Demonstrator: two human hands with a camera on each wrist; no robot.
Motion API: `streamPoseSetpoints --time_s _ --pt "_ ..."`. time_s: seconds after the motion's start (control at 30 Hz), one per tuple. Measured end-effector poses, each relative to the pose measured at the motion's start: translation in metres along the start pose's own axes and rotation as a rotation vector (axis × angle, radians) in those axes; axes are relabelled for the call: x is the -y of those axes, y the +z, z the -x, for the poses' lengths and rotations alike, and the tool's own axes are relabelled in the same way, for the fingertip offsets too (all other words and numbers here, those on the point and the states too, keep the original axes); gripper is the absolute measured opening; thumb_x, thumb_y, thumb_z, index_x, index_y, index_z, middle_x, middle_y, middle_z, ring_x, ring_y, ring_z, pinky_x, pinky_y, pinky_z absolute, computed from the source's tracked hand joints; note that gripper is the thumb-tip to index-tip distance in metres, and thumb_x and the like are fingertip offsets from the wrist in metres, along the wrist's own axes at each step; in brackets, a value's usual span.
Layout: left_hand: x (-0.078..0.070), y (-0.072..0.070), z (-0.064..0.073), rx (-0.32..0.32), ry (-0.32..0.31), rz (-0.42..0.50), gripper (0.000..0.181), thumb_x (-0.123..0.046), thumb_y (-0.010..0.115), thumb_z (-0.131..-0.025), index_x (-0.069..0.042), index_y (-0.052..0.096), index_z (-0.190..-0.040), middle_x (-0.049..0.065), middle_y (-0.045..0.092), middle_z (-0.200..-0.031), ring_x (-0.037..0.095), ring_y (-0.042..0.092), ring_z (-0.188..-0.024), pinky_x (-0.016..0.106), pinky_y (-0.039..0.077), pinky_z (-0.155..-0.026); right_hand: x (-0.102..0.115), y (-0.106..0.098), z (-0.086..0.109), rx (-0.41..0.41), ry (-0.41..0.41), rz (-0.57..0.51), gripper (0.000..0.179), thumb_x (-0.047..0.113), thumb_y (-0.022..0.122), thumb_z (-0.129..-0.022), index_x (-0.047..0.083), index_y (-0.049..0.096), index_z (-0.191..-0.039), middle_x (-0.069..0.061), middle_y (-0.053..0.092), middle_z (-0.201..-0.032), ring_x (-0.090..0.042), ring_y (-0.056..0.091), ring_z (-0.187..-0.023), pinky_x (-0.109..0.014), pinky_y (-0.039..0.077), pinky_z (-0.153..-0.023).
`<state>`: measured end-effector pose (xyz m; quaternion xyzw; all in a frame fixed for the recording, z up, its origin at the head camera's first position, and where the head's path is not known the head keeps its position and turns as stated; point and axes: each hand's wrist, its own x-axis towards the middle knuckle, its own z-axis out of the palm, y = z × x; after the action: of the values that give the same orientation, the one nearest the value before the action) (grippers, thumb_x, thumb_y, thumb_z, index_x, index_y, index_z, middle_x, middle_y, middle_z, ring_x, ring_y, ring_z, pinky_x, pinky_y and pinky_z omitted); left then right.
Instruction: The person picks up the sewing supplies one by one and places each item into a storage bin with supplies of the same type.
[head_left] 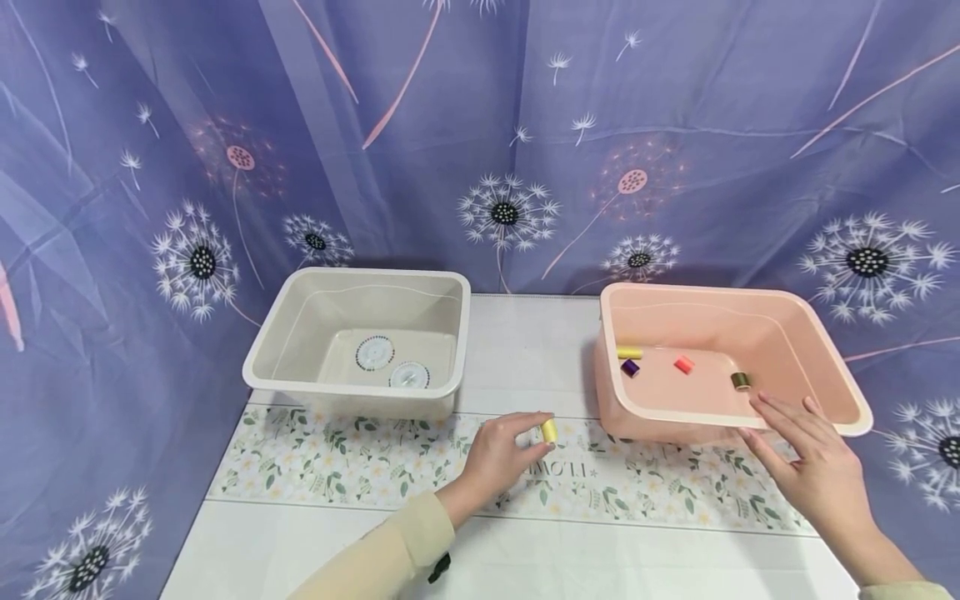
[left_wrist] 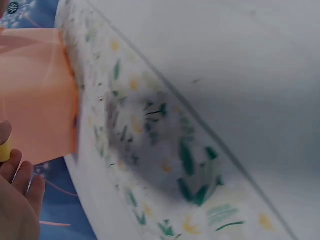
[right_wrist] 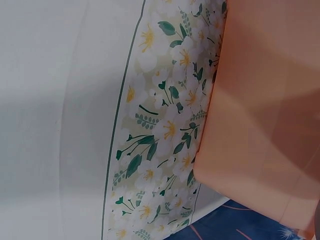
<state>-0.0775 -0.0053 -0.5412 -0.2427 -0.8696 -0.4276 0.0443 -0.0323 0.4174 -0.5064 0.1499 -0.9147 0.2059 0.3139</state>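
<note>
My left hand (head_left: 498, 457) pinches a small yellow thread spool (head_left: 550, 431) between thumb and fingertips, over the table between two bins. At the left edge of the left wrist view, part of the same spool (left_wrist: 5, 151) shows between the fingers. My right hand (head_left: 817, 471), fingers extended, is at the front rim of the pink bin (head_left: 720, 293), with fingertips overlapping the rim. Inside that bin lie a yellow spool (head_left: 628, 353), a dark purple spool (head_left: 630, 368), a red spool (head_left: 683, 364) and an olive-green spool (head_left: 741, 381).
At the left stands a light grey bin (head_left: 352, 387) holding two round discs, a rear disc (head_left: 375, 353) and a front disc (head_left: 409, 375), ringed with small coloured dots. A floral-banded cloth (head_left: 322, 458) covers the table. Behind hangs a purple dandelion curtain (head_left: 420, 192).
</note>
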Motion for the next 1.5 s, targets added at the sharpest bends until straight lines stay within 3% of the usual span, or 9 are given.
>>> streamPoseSetpoints --time_s 0.27,0.5,0.73,0.83,1.0,1.1,1.17,1.37,1.5 --pt "-0.015 -0.014 -0.018 0.034 -0.086 0.158 0.041 -0.019 0.087 -0.092 -0.016 0.077 -0.132 0.0 0.078 -0.127 0.017 0.073 -0.119 0.029 0.059 -0.104 0.001 0.0 0.0 0.003 -0.006 0.0 0.075 0.072 0.055 -0.101 0.011 0.072 -0.14 -0.022 0.073 -0.13 0.018 0.039 -0.141 -0.037 0.026 -0.132" --pt "-0.023 -0.02 -0.03 0.027 -0.147 0.311 0.04 -0.016 0.088 -0.091 -0.013 0.078 -0.13 0.002 0.079 -0.124 0.018 0.075 -0.114 0.022 0.059 -0.098 0.001 0.0 0.0 0.012 0.001 0.005 0.078 0.073 0.054 -0.101 0.005 0.074 -0.136 -0.021 0.072 -0.132 0.018 0.038 -0.141 -0.039 0.026 -0.133" --pt "-0.034 -0.025 -0.039 0.03 -0.172 0.393 0.039 -0.014 0.087 -0.091 -0.012 0.078 -0.13 0.005 0.079 -0.124 0.023 0.076 -0.112 0.03 0.062 -0.098 0.001 0.001 -0.001 -0.01 -0.004 -0.003 0.076 0.073 0.055 -0.101 0.009 0.074 -0.137 -0.021 0.073 -0.131 0.017 0.04 -0.141 -0.039 0.027 -0.132" --pt "-0.039 -0.026 -0.043 0.028 -0.164 0.416 0.039 -0.013 0.087 -0.092 -0.011 0.078 -0.13 0.006 0.078 -0.124 0.023 0.076 -0.111 0.031 0.062 -0.098 0.001 0.001 -0.001 -0.017 -0.007 -0.008 0.074 0.072 0.056 -0.101 0.011 0.073 -0.138 -0.013 0.073 -0.136 0.016 0.041 -0.14 -0.039 0.027 -0.132" --pt "-0.044 -0.025 -0.051 0.023 -0.151 0.473 0.038 -0.011 0.086 -0.092 -0.009 0.078 -0.129 0.007 0.079 -0.123 0.015 0.076 -0.109 0.03 0.062 -0.098 0.001 0.0 0.0 -0.015 -0.003 -0.016 0.072 0.07 0.058 -0.101 0.011 0.073 -0.139 0.018 0.059 -0.147 0.016 0.043 -0.14 -0.038 0.026 -0.133" --pt "-0.049 -0.025 -0.056 0.02 -0.15 0.504 0.039 -0.011 0.087 -0.091 -0.01 0.078 -0.129 0.006 0.079 -0.122 0.011 0.075 -0.109 0.026 0.061 -0.097 0.001 -0.001 0.0 -0.01 -0.002 -0.019 0.072 0.071 0.058 -0.101 0.011 0.073 -0.139 0.024 0.054 -0.148 0.016 0.042 -0.14 -0.038 0.025 -0.133" --pt "-0.052 -0.025 -0.06 0.02 -0.149 0.518 0.039 -0.011 0.087 -0.091 -0.01 0.078 -0.129 0.005 0.079 -0.121 0.01 0.075 -0.108 0.024 0.061 -0.096 0.001 -0.001 0.0 -0.009 -0.002 -0.018 0.073 0.071 0.057 -0.101 0.012 0.073 -0.14 0.021 0.057 -0.148 0.016 0.042 -0.141 -0.038 0.025 -0.133" --pt "-0.064 -0.024 -0.072 0.034 -0.162 0.57 0.038 -0.013 0.088 -0.091 -0.008 0.079 -0.128 0.003 0.08 -0.121 0.01 0.076 -0.106 0.022 0.062 -0.093 0.001 -0.001 0.001 -0.016 -0.01 -0.01 0.073 0.072 0.056 -0.101 0.012 0.073 -0.14 -0.007 0.071 -0.14 0.017 0.04 -0.14 -0.04 0.026 -0.133" --pt "-0.072 -0.022 -0.081 0.05 -0.185 0.595 0.038 -0.013 0.089 -0.09 -0.008 0.079 -0.126 0.004 0.08 -0.117 0.017 0.078 -0.105 0.021 0.063 -0.089 0.001 0.0 0.001 -0.017 -0.006 -0.006 0.072 0.071 0.057 -0.101 0.012 0.073 -0.139 -0.006 0.071 -0.14 0.017 0.04 -0.141 -0.039 0.026 -0.133"
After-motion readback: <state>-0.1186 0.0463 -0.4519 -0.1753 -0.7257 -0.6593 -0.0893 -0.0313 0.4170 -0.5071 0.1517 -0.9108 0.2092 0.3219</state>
